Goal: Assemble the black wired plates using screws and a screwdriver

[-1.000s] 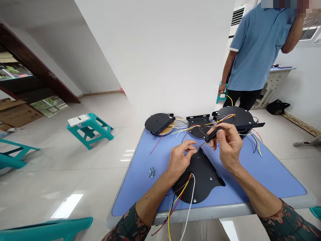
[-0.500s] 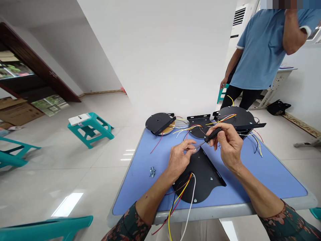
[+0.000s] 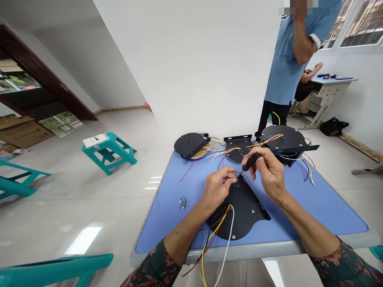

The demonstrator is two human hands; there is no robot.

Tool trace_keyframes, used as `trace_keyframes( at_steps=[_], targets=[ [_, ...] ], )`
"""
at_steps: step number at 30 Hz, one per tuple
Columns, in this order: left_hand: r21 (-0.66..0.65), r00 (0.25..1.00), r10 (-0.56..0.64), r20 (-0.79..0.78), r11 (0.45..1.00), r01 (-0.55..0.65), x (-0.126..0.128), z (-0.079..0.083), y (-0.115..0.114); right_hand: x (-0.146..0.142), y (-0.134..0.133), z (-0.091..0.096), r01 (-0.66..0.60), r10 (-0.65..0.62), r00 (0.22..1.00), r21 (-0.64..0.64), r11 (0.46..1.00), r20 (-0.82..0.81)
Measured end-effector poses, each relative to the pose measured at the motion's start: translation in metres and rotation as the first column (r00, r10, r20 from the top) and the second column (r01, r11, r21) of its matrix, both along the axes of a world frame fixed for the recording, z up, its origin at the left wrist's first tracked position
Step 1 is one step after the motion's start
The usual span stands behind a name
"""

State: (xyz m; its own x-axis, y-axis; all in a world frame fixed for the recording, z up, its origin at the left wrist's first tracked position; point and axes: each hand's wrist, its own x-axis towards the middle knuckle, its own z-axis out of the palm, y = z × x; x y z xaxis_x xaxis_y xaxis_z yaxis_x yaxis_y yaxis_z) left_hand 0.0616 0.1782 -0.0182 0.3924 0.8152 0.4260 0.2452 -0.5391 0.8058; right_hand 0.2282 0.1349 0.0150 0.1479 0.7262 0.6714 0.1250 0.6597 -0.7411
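My right hand [image 3: 271, 171] is closed around the black handle of a screwdriver [image 3: 250, 162], whose shaft slants down to the left. Thumb and forefinger of my left hand [image 3: 220, 185] pinch a small silver screw [image 3: 235, 179] at the screwdriver's tip. Both hands are over the far edge of a black metal plate [image 3: 239, 215] lying on the blue table. Red, yellow, black and white wires [image 3: 229, 223] come out of the plate and hang over the near table edge. Two screw heads show on the plate's face.
A small pile of screws [image 3: 182, 203] lies left on the table [image 3: 161, 223]. Along the back are more black plate assemblies [image 3: 191, 145] [image 3: 283, 139] with loose wires. A person in a blue shirt [image 3: 284, 67] stands beyond. Teal stools [image 3: 110, 151] stand on the left.
The screwdriver and my right hand have shifted slightly left, with the tip still at my left fingertips. The standing person has moved left in view, uncovering a seated person behind.
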Motion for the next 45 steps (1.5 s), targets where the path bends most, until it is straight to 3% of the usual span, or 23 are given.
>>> trace_keyframes(
  at_steps=[8, 15, 25, 33, 40, 45],
  targets=[
    [0.026, 0.973, -0.158, -0.169, 0.986, 0.165, 0.0, -0.001, 0.0, 0.0, 0.001, -0.004, 0.144, -0.152, 0.945, 0.049, 0.988, 0.291],
    [0.138, 0.933, -0.163, -0.321, 0.967, 0.216, -0.003, -0.005, 0.002, -0.002, 0.004, -0.004, 0.186, -0.225, 0.874, 0.131, 0.974, 0.431],
    [0.209, 0.937, -0.102, -0.335, 0.961, 0.179, -0.001, -0.007, 0.003, -0.004, 0.004, -0.006, 0.201, -0.259, 0.86, 0.176, 0.964, 0.439],
    [0.182, 0.943, -0.112, -0.314, 0.967, 0.176, -0.001, -0.006, 0.003, -0.002, 0.006, -0.006, 0.195, -0.259, 0.831, 0.178, 0.964, 0.492],
    [0.016, 0.98, -0.161, -0.116, 0.986, 0.164, -0.001, 0.003, 0.001, -0.003, 0.004, -0.002, 0.224, -0.274, 0.797, 0.158, 0.962, 0.538],
    [-0.02, 0.982, -0.116, -0.152, 0.993, 0.115, 0.007, 0.004, 0.002, -0.006, 0.004, -0.004, 0.259, -0.293, 0.816, 0.137, 0.956, 0.498]
  ],
)
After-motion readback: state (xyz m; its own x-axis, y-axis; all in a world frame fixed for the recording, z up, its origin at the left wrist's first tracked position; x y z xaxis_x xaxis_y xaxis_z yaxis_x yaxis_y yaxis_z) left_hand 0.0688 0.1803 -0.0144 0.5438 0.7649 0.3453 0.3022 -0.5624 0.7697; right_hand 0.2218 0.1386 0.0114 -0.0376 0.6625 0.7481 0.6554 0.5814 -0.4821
